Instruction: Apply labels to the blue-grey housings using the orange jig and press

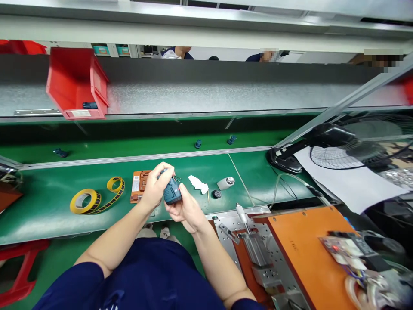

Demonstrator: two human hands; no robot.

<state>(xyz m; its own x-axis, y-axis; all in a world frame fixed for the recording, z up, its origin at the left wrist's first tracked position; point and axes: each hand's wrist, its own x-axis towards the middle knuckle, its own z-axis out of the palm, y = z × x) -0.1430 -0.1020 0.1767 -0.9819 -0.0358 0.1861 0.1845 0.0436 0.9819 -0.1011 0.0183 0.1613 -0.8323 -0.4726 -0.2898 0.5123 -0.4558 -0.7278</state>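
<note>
Both of my hands hold a dark blue device (pixel 172 192) above the front of the green bench. My left hand (pixel 156 185) grips its upper left side, and my right hand (pixel 187 208) wraps its lower right side. Thin wires stick out at the top of the device. Behind my left hand lies an orange fixture (pixel 137 186), partly hidden. To the right are a crumpled white cloth (pixel 197 184), a small bottle (pixel 226 183) with a metal cap, and a round black cap (pixel 216 194).
Yellow tape roll (pixel 85 201) lies at left. A red bin (pixel 77 86) sits on the metal shelf (pixel 193 92). Small blue parts lie behind the rail. At right are a black fan (pixel 287 157), a metal clamp fixture (pixel 258 254) and an orange plate (pixel 303 249). People are beyond the shelf.
</note>
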